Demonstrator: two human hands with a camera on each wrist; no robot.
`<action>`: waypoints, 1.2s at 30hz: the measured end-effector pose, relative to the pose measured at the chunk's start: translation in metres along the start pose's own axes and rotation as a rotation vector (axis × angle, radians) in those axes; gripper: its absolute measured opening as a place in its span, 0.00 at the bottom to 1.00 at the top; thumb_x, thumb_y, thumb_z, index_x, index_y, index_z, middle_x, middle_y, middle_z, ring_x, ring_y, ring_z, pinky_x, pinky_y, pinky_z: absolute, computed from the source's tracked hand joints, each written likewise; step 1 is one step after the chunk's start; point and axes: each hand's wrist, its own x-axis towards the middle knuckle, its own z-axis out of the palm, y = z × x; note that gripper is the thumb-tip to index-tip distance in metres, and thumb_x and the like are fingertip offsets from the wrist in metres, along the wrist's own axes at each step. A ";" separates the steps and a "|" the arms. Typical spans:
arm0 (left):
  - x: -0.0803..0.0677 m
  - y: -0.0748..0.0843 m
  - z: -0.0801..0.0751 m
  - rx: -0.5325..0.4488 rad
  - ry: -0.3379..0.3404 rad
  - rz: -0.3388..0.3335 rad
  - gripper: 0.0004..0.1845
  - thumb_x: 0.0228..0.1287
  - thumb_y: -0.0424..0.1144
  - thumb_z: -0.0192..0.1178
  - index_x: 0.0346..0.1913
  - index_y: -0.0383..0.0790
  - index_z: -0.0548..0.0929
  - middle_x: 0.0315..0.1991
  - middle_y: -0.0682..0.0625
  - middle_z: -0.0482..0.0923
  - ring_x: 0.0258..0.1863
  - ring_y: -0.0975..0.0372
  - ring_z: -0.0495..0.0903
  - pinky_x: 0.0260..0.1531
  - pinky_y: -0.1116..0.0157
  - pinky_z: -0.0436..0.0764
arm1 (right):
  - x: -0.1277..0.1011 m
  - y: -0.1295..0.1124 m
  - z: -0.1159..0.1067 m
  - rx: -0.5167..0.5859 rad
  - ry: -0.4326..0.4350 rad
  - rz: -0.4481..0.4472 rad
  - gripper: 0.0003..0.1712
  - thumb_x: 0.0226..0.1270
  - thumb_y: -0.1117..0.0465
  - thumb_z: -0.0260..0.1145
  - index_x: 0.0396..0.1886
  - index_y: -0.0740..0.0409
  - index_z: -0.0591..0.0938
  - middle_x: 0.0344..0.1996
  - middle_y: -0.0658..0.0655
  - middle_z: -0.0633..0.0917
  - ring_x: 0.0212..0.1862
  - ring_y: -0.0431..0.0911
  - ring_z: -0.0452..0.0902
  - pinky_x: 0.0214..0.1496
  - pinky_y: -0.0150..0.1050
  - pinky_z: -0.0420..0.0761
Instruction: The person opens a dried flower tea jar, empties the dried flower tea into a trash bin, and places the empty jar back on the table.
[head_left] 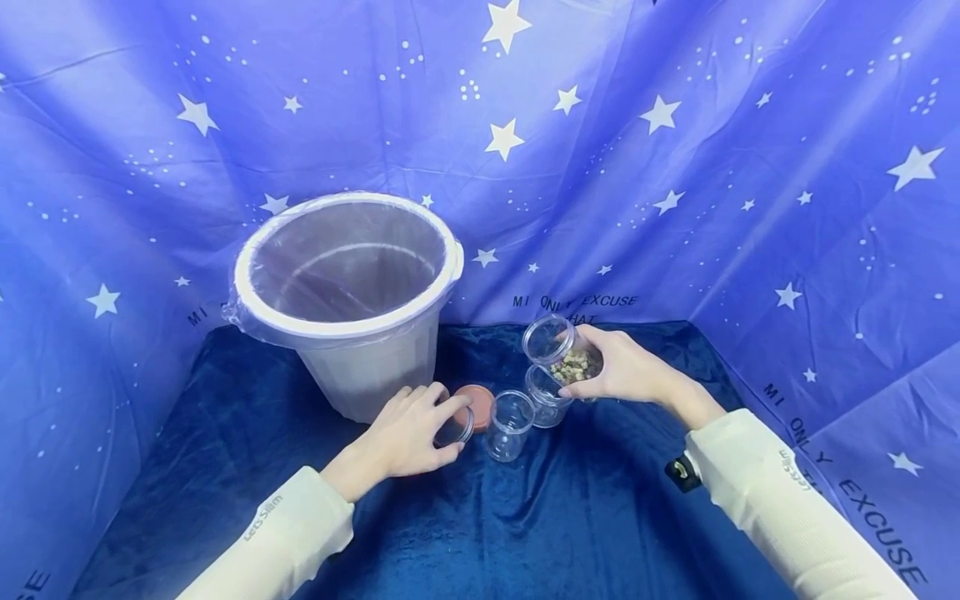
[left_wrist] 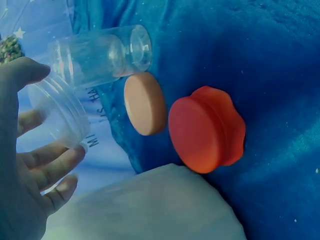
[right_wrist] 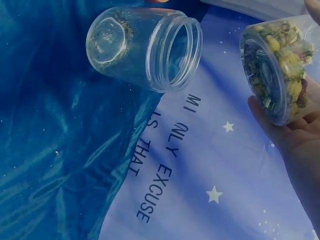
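Observation:
My left hand (head_left: pixel 408 432) holds a clear jar (left_wrist: pixel 60 112) by its rim, between thumb and fingers, beside the bucket. A tilted clear jar with dried yellowish flowers (right_wrist: pixel 282 70) inside is in my right hand (head_left: pixel 630 367), its mouth facing up and left in the head view. Below that jar stands a second clear jar (head_left: pixel 547 408), and another clear jar (head_left: pixel 510 429) is between the hands. Dark crumbs show at the bottom of an upright clear jar (right_wrist: pixel 135 50) in the right wrist view. A peach lid (left_wrist: pixel 145 104) and red lids (left_wrist: pixel 200 130) lie near my left hand.
A large white bucket (head_left: pixel 367 367) with a clear plastic liner over its rim stands at the back left. Dark blue velvet cloth (head_left: pixel 570 517) covers the table. Blue star-patterned curtains (head_left: pixel 600 192) close off the back and sides.

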 end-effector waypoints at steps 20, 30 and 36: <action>-0.011 0.022 0.042 0.124 -0.155 0.042 0.30 0.53 0.59 0.65 0.59 0.53 0.78 0.46 0.47 0.78 0.44 0.56 0.80 0.43 0.59 0.73 | -0.003 0.005 0.005 -0.032 0.004 -0.014 0.36 0.46 0.43 0.79 0.53 0.48 0.76 0.43 0.49 0.86 0.44 0.42 0.81 0.47 0.42 0.80; -0.011 0.021 0.051 0.148 -0.170 0.011 0.29 0.52 0.59 0.65 0.57 0.51 0.77 0.44 0.47 0.77 0.41 0.54 0.79 0.44 0.58 0.74 | -0.005 0.007 0.006 -0.037 -0.004 -0.010 0.35 0.47 0.44 0.79 0.53 0.49 0.76 0.41 0.48 0.86 0.42 0.42 0.80 0.46 0.41 0.79; -0.012 0.019 0.061 0.126 -0.207 0.004 0.30 0.53 0.58 0.64 0.59 0.51 0.76 0.47 0.46 0.77 0.44 0.53 0.78 0.46 0.57 0.74 | -0.006 0.009 0.007 -0.037 -0.006 -0.002 0.35 0.46 0.43 0.79 0.52 0.49 0.76 0.41 0.49 0.85 0.42 0.42 0.79 0.45 0.40 0.79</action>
